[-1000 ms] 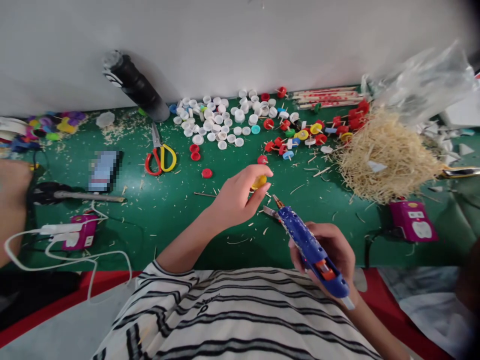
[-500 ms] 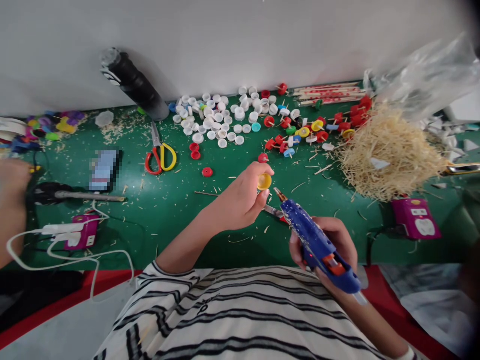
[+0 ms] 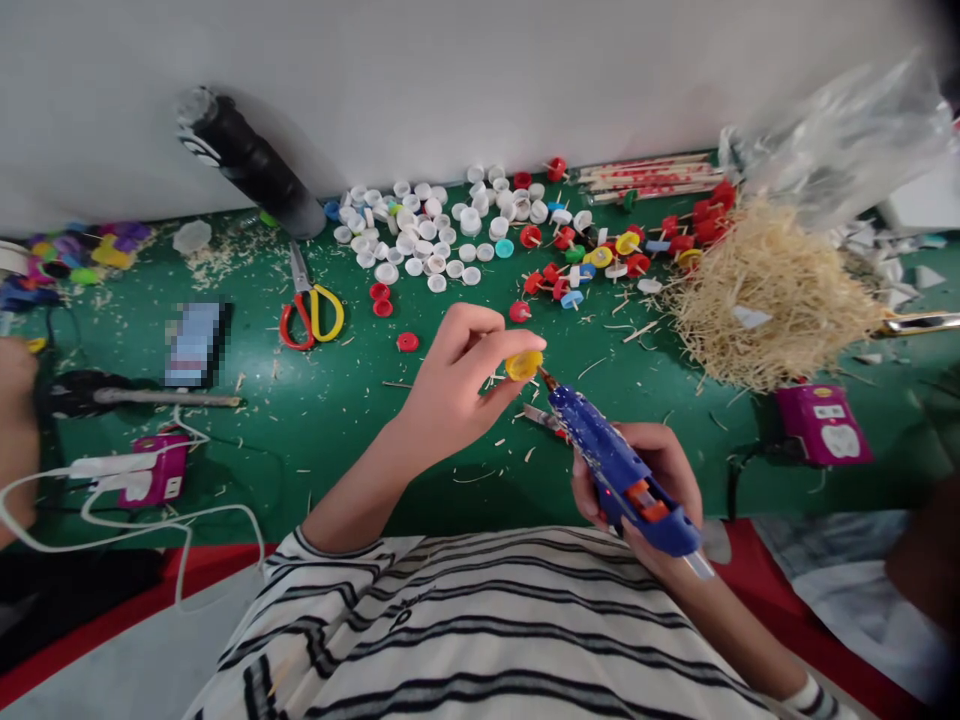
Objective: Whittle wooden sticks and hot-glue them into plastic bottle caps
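Observation:
Between thumb and forefinger, my left hand [image 3: 457,390] pinches a yellow bottle cap [image 3: 523,365] by its rim. My right hand [image 3: 660,470] grips a blue hot glue gun [image 3: 611,460], its nozzle pointing up and left, at or very close to the cap's right edge. Whether the tip touches the cap I cannot tell. A clear glue stick [image 3: 699,566] pokes out of the gun's rear. Below the cap, a knife-like blade [image 3: 541,416] lies on the table, partly hidden by the gun. A red cap [image 3: 520,311] sits just above my left fingertips.
White bottle caps [image 3: 427,240] spread along the back of the green table [image 3: 435,505]. Colored caps with sticks [image 3: 570,265] lie right of them, beside wood shavings [image 3: 772,300]. Scissors [image 3: 311,305], a phone [image 3: 196,343] and a black bottle [image 3: 251,165] stand leftward. Another person's arm [image 3: 16,430] shows at far left.
The glue gun's nozzle has come up against or close to the yellow cap. My left hand has turned and its fingers have shifted, tilting the cap. The whole view has slid slightly.

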### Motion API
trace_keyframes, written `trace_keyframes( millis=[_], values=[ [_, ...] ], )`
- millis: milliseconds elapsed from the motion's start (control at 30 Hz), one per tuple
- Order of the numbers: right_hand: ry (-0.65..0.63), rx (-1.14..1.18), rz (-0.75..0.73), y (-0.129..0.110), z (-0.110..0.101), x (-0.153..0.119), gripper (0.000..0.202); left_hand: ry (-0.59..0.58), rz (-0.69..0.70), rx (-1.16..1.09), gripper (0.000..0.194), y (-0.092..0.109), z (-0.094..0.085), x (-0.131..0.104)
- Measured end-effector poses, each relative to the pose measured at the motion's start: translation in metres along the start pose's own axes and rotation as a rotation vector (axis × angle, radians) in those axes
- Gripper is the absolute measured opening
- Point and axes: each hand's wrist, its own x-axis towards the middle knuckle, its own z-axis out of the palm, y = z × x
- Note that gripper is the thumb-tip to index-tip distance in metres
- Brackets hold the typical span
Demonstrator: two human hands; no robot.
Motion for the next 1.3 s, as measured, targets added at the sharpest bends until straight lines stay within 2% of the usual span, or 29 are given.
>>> trace_keyframes(
  millis=[400,900,1300],
  values=[
    [0.005,-0.021,0.041,0.005,-0.004,-0.006,0.041,0.022,0.043,-0.012,0.034,0.004,-0.003,0.001],
    [0.007,-0.010,0.087,0.003,-0.002,-0.008,0.034,0.043,0.069,0.023,0.038,0.007,-0.005,0.000],
    [0.004,-0.013,0.081,0.003,-0.002,-0.008,0.042,0.060,0.075,0.020,0.036,0.010,-0.005,0.001]
  ],
)
